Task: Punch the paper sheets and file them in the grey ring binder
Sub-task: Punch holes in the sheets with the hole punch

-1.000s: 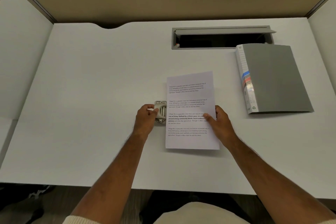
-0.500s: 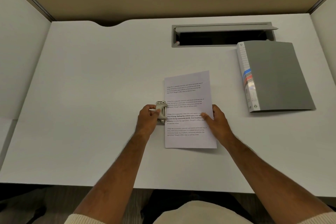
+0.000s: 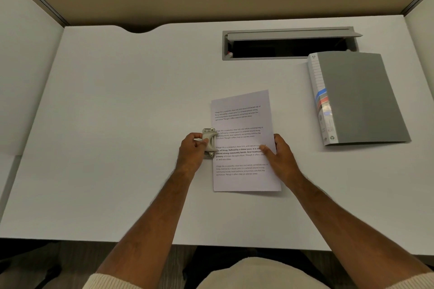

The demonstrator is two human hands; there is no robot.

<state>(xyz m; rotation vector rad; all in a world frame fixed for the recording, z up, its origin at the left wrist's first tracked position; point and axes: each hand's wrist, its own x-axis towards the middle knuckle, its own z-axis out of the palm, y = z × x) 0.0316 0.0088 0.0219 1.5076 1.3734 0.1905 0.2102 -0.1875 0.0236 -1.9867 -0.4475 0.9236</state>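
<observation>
**Sheets seated in the hole punch, binder shut at the right**

On the white tabletop the printed paper sheets lie flat near the middle, slightly tilted, their left long edge tucked into the mouth of a small metal hole punch. The punch sits just left of the sheets, about halfway along that edge.

The left hand wraps the punch from the left side, fingers curled around its body and the thumb resting on the top lever. Whether the lever is pressed down cannot be told. The right hand lies flat on the right part of the sheets, fingers loosely spread, the thumb tip pressing on the printed text and the other fingers over the right edge, holding the stack to the tabletop.

The grey ring binder lies closed and flat on the far right, well apart from the sheets, its labelled white spine facing left. Just beyond its far edge a grey cable tray is recessed in the tabletop, its lid propped open over a dark slot.
</observation>
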